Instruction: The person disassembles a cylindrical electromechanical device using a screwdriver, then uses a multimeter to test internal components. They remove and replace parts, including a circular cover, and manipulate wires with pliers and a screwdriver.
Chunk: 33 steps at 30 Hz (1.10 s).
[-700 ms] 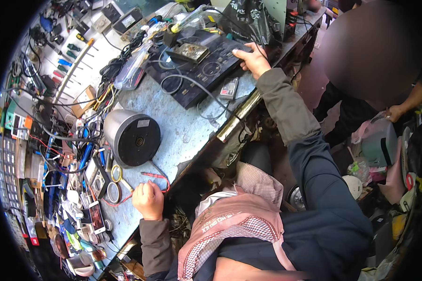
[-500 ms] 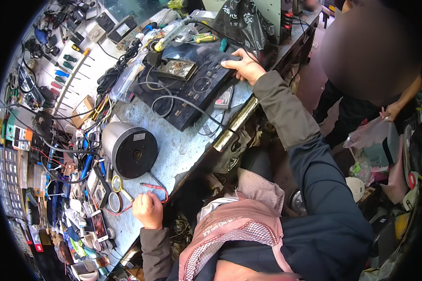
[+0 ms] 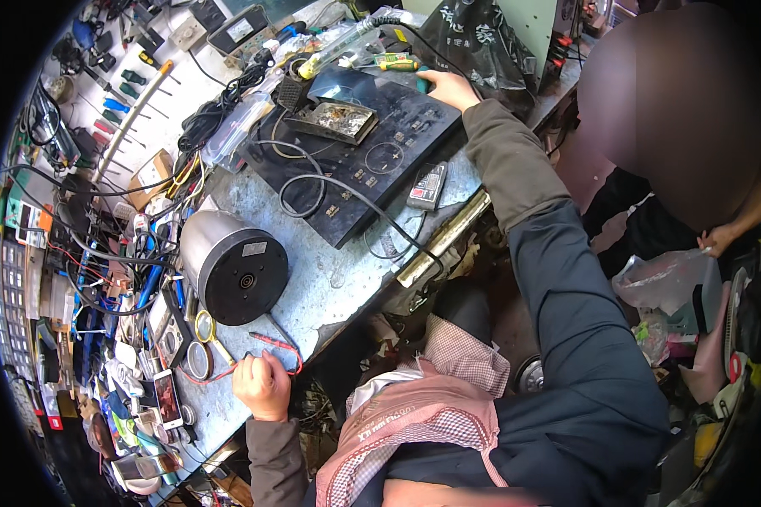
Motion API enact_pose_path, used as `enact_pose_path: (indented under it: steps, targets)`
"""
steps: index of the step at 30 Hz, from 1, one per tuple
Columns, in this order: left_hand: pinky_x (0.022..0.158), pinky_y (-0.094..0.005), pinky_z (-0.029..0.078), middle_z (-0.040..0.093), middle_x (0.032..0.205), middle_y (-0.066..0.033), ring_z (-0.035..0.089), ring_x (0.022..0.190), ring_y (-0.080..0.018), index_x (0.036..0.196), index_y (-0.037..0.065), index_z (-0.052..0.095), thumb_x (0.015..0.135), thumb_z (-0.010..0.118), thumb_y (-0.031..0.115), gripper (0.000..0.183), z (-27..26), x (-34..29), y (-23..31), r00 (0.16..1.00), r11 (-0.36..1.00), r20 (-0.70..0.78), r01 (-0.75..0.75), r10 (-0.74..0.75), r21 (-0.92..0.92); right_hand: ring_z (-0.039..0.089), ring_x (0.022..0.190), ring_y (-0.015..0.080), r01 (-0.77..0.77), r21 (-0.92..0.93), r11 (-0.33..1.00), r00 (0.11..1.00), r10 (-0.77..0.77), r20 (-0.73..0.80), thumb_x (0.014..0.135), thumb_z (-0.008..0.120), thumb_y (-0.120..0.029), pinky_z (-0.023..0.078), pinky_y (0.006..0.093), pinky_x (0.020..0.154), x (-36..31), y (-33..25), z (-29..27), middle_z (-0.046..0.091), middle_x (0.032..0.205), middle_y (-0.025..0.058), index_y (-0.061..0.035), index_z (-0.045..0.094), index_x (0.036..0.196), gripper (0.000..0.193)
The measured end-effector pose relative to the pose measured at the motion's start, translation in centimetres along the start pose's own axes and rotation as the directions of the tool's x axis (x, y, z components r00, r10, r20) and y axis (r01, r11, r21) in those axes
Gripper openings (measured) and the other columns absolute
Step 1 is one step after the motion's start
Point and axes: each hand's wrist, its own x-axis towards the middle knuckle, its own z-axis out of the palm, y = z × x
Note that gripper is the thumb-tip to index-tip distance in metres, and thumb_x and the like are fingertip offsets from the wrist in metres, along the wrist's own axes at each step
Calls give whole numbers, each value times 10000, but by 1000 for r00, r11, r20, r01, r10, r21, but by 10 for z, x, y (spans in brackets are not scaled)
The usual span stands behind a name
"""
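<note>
My right hand [image 3: 450, 89] reaches over the far right corner of a black flat panel [image 3: 347, 198] with a circle and small markings. Its fingertips close around a teal handle [image 3: 423, 80], whose far part is hidden. My left hand [image 3: 262, 385] is curled into a fist at the near edge of the bench; what is inside it, if anything, is hidden. A red wire [image 3: 281, 345] runs beside and behind that fist. On the bench between my hands lies a silver metal cylinder [image 3: 216, 241] with a black round base. A dirty metal tin [image 3: 338, 121] sits on the panel.
A small remote-like device [image 3: 429, 185] lies by the panel's near edge. Magnifiers [image 3: 199, 359], a phone [image 3: 167, 397], cables and tools crowd the left. A black plastic bag [image 3: 473, 42] stands at the back. On the right, a person's hand [image 3: 719, 241] holds a clear bag.
My right hand has moved off the panel's edge, farther away, onto the teal handle. My left fist has hardly moved. The view has shifted slightly.
</note>
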Motion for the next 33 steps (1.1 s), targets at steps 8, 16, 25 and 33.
enact_pose_path:
  steps: [8,16,25,33]
  targets:
    - [570,-494,409,469,671,-124,514,598,-368,731,85,424,871,741,-61,375,-3,-3,-1,1000,1000,12,1,-1,29,741,960,265,148,198,969,980,-116,-164,952,727,-257,564,370,882,7,16,11,771,1182,171,-41,635,1506,602]
    - [568,-489,409,491,692,-116,540,626,-350,739,76,458,864,749,-57,343,-5,3,2,998,999,-39,39,-39,-6,527,623,94,-257,762,594,957,263,118,954,551,-151,430,258,582,-27,-31,-30,712,881,62,-102,599,1602,652]
    - [598,-466,474,548,719,-105,601,666,-329,748,86,507,857,754,-8,286,-1,2,1,995,999,-92,38,-37,7,463,602,95,-203,942,267,934,340,105,1036,569,-135,358,258,500,-110,-37,-49,617,937,71,-143,534,1637,602]
    - [621,-477,492,577,743,-94,617,688,-326,771,98,544,839,754,37,229,-2,-5,-1,991,995,-114,69,-76,-66,474,528,88,-226,897,379,906,421,51,1092,586,-266,333,265,434,-184,-75,-45,584,798,15,-150,595,1317,254]
